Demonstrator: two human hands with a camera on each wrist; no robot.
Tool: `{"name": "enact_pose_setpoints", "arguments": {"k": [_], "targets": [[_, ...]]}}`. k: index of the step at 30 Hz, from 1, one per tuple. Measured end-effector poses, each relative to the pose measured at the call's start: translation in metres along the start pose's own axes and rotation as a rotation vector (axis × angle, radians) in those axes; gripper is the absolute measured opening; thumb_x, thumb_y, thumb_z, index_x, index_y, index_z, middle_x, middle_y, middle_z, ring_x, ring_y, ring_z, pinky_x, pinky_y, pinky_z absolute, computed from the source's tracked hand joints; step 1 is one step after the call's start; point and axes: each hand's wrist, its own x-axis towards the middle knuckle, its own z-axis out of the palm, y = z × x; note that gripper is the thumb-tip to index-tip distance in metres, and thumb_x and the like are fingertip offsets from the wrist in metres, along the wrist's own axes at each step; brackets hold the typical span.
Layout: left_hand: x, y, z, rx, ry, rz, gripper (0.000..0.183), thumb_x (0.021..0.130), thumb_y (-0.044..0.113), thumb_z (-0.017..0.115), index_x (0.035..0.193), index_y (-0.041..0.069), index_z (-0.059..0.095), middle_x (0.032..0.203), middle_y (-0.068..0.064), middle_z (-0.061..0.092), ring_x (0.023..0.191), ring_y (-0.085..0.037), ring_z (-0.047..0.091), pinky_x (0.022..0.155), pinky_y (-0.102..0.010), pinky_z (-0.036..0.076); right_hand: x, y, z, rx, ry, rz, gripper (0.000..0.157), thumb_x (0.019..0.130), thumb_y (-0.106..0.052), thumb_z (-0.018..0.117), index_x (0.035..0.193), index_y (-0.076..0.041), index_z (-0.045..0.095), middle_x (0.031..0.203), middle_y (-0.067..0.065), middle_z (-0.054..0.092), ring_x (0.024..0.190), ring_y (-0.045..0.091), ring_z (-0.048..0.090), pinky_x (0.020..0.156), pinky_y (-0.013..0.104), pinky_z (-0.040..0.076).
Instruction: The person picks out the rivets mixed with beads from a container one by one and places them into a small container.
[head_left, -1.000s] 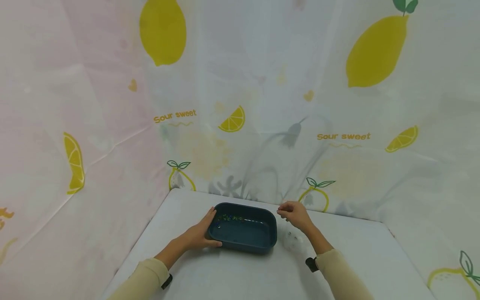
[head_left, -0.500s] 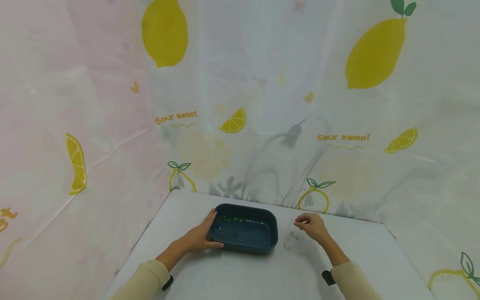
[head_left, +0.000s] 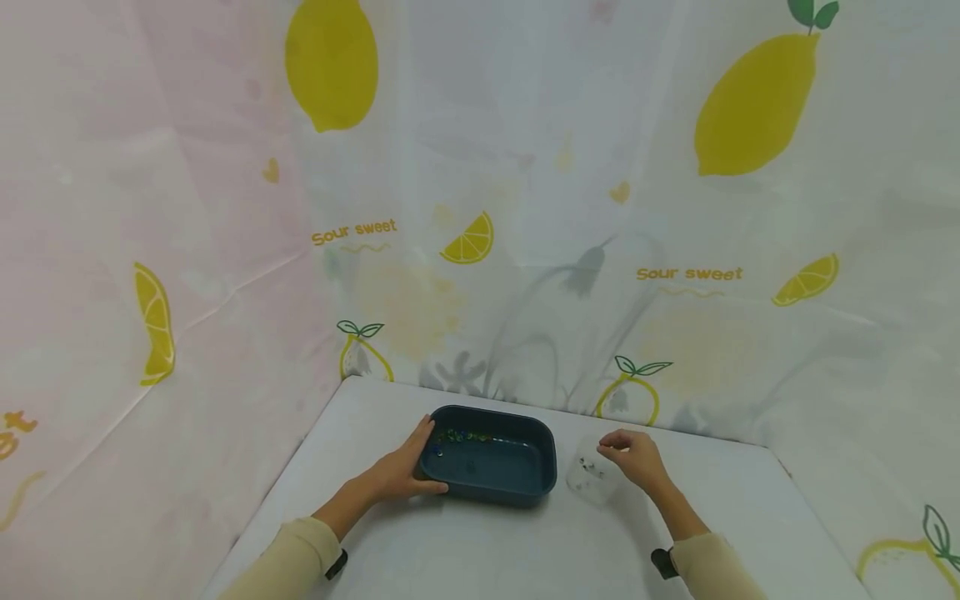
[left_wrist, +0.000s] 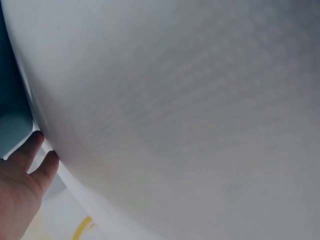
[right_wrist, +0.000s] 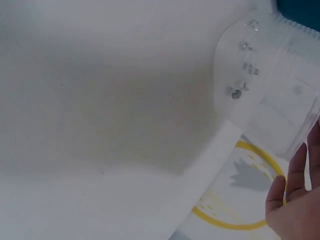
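Observation:
A dark blue rectangular plastic tub (head_left: 491, 462) sits on the white table. Small green and blue glassy beads (head_left: 461, 436) lie along its back left inside. My left hand (head_left: 401, 471) holds the tub's left end, thumb at the front and fingers along the side; in the left wrist view its fingertips (left_wrist: 37, 137) are beside the tub. My right hand (head_left: 637, 458) has its thumb and forefinger close together at a clear plastic container (right_wrist: 270, 85) with several small clear and dark pieces (right_wrist: 242, 70) inside. Whether these fingertips pinch anything is too small to tell.
The white table (head_left: 495, 550) ends at a back edge close behind the tub. A cloth curtain (head_left: 517, 250) with printed lemons hangs behind and on both sides. The clear container stands just right of the tub.
My right hand has moved right, from the tub's right rim to the clear container. My left hand and the tub have stayed in place.

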Motion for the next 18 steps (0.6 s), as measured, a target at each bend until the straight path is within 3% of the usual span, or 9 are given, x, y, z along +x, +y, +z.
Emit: {"name": "enact_pose_setpoints", "arguments": {"k": [6, 12, 18], "targets": [[-0.0001, 0.0015, -0.0004, -0.001, 0.001, 0.0, 0.12, 0.079, 0.065, 0.072, 0.16, 0.008, 0.003, 0.167, -0.013, 0.0, 0.147, -0.036, 0.03, 0.109, -0.053, 0.038, -0.0022, 0.0011, 0.0037, -0.029, 0.02, -0.015, 0.006, 0.086, -0.016, 0.076, 0.088, -0.01, 0.077, 0.097, 0.01, 0.076, 0.099, 0.033, 0.068, 0.085, 0.05, 0.052], [-0.0002, 0.0017, -0.0008, 0.009, -0.005, -0.014, 0.12, 0.079, 0.065, 0.072, 0.16, 0.011, 0.002, 0.168, -0.011, 0.0, 0.148, -0.034, 0.028, 0.11, -0.052, 0.038, -0.0015, -0.0007, 0.0017, -0.033, 0.019, -0.061, 0.007, 0.085, -0.014, 0.076, 0.088, -0.008, 0.076, 0.093, 0.01, 0.076, 0.095, 0.033, 0.069, 0.083, 0.047, 0.053], [-0.0002, 0.0019, -0.0012, -0.001, -0.012, -0.026, 0.121, 0.078, 0.066, 0.072, 0.16, 0.014, 0.0, 0.168, -0.007, -0.002, 0.149, -0.032, 0.027, 0.11, -0.052, 0.038, -0.0014, -0.0021, 0.0004, -0.028, 0.01, -0.052, 0.016, 0.087, -0.018, 0.075, 0.096, -0.005, 0.075, 0.098, 0.012, 0.076, 0.096, 0.034, 0.069, 0.082, 0.045, 0.054]]}}
